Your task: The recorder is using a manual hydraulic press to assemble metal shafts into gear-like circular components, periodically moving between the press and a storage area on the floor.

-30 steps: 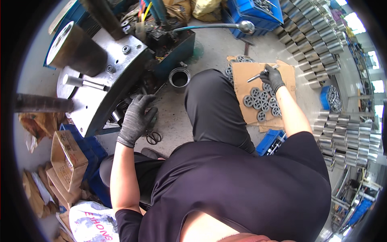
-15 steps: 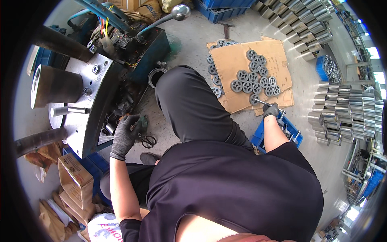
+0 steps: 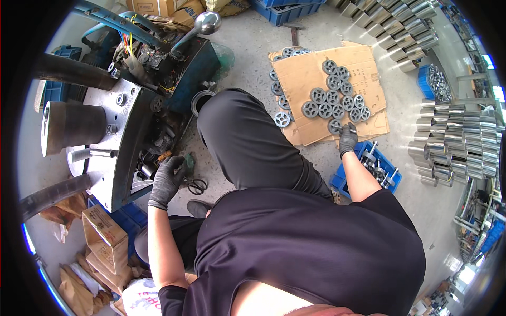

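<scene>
My right hand (image 3: 348,139), in a dark grey glove, is at the near edge of the cardboard with its fingers bent beside a grey spoked wheel (image 3: 334,126). Whatever they grip there is too small and hidden to make out. Several similar wheels (image 3: 332,97) lie flat in a cluster on the cardboard sheet (image 3: 300,79). My left hand (image 3: 168,181), gloved alike, hovers by the machine's lower edge. It is open and holds nothing, its fingers loosely curved and the thumb apart. Dark-handled scissors (image 3: 197,186) lie just right of it.
A blue bin (image 3: 340,181) of metal shafts and round parts stands beside my right forearm. At left is a machine with a metal plate (image 3: 100,181), a thick cylinder (image 3: 74,128) and a ball-ended lever (image 3: 207,23). Shiny tubes (image 3: 453,137) are stacked at right; a hammer (image 3: 294,35) lies beyond the cardboard.
My right hand has moved forward and slightly left, up to the nearest wheel. The long metal rod it held across the cardboard edge no longer shows plainly. My left hand shifted slightly right.
</scene>
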### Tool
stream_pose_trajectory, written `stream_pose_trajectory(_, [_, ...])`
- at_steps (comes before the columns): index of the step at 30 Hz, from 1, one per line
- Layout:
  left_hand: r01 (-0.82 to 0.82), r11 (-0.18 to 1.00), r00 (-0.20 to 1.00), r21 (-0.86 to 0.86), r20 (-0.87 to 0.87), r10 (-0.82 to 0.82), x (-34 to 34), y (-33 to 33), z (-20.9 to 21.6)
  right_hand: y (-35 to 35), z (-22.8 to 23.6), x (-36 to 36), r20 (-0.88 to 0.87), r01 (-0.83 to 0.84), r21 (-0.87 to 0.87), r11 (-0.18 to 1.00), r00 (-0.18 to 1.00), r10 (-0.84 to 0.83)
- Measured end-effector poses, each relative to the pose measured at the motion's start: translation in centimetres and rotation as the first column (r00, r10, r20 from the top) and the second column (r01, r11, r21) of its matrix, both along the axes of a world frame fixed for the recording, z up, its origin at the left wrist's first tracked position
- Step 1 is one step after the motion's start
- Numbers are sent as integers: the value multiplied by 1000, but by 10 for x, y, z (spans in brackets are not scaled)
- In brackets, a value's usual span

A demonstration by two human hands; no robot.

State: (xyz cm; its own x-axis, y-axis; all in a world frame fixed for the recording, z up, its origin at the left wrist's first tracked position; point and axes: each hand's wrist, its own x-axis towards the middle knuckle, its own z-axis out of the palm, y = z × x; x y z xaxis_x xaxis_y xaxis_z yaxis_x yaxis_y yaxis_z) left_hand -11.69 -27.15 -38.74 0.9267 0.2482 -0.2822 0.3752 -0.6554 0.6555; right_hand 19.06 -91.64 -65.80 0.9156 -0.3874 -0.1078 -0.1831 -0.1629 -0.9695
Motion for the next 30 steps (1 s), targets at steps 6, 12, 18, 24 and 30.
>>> stream_pose_trajectory(6, [-16,998,997,60,-70,21,-8,3,8,21,9,-14,-286,197,238,951,950,-125])
stream_pose_trajectory(12, [-59,998,993,32,-96,62,-15,8,-27,-26,-63,-13,-323,-208,-435,876,944,64])
stream_pose_trajectory(18, [-40,999,988,21,-151,42,-21,3,-28,-1,-86,11,-400,-113,-452,885,912,-88])
stream_pose_trajectory(24, [-37,998,982,45,-183,44,-31,10,-21,80,-28,17,-368,-141,-723,677,907,-204])
stream_pose_trajectory(30, [-33,999,986,3,-161,33,-8,0,-21,79,45,56,-431,-400,-808,433,902,30])
